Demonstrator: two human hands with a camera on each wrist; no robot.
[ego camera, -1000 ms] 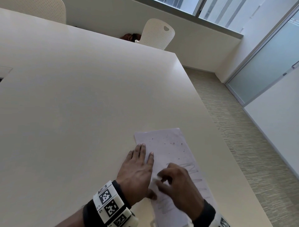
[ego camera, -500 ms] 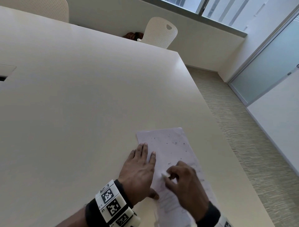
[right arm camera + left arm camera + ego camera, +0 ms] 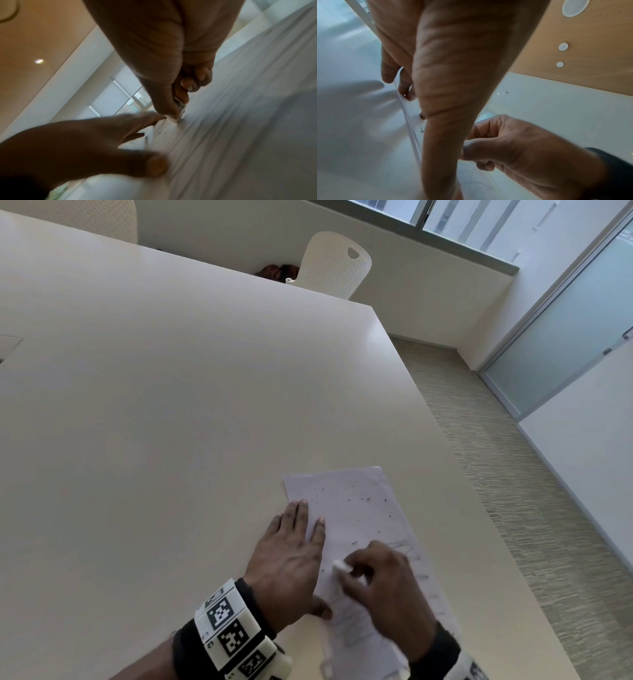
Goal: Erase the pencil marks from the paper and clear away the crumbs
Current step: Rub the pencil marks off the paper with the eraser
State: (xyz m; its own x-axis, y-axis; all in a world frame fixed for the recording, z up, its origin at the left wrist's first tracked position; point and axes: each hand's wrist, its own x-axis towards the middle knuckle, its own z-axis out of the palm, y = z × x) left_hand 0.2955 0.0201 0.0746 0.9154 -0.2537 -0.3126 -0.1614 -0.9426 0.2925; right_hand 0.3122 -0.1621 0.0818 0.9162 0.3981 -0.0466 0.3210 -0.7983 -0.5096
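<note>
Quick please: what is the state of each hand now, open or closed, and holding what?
Left hand: open, fingers flat, pressing the paper down.
Right hand: closed, pinching the white eraser against the paper.

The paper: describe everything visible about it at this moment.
The paper is a thin white sheet lying flat near the right edge of the cream table. Small dark crumbs speckle its far half; faint pencil marks remain on its near half. The left hand presses flat on its left edge, fingers straight. The right hand pinches a small white eraser over its middle. Its near end runs out of the head view.
</note>
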